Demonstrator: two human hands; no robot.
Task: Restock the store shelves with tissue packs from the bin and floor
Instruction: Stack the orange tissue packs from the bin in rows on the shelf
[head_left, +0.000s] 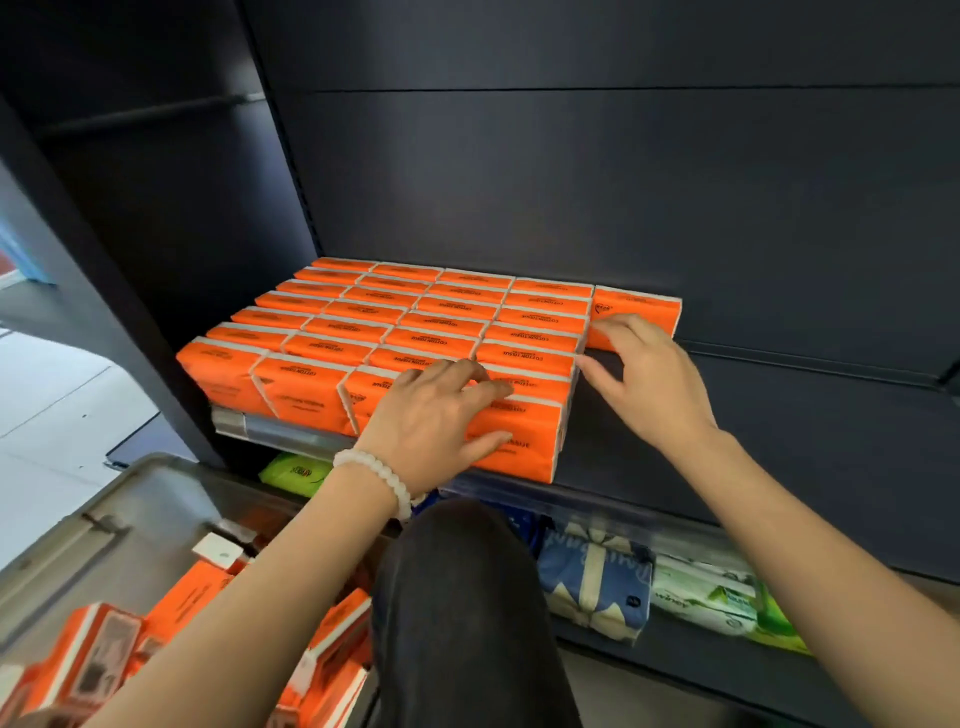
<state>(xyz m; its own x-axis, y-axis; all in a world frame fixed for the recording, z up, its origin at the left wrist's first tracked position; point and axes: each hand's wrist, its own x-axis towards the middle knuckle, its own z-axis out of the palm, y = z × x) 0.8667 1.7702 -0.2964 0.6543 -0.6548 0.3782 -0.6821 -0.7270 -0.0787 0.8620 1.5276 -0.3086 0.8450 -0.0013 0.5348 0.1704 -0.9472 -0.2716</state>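
**Reader:** What sits closest to us?

**Describer:** Our bent knee in dark trousers (467, 613), low in the middle of the view. We take the dark shelf (753, 415) as our landmark. Below and left of it stands the grey bin (104, 519), holding loose orange tissue packs (197, 587).

**Reader:** And on the shelf?

**Describer:** A tight block of orange packs (415, 322) fills its left part, stood on edge in rows so more fit. One single pack (636, 312) stands at the back, just right of the block, seemingly starting a new column.

**Reader:** What are our hands doing?

**Describer:** Our left hand (441, 415), a white bead bracelet (379, 478) at the wrist, lies spread and flat over the front-right pack (519, 441), pressing rather than gripping. Our right hand (649, 379) is open, fingers loosely spread, resting against the block's right side, fingertips at the single pack. Neither holds anything; we judge they are squaring the rows.

**Reader:** What remains?

**Describer:** The shelf's right part is bare. Under the shelf lie blue (592, 587) and green (727, 603) packs.
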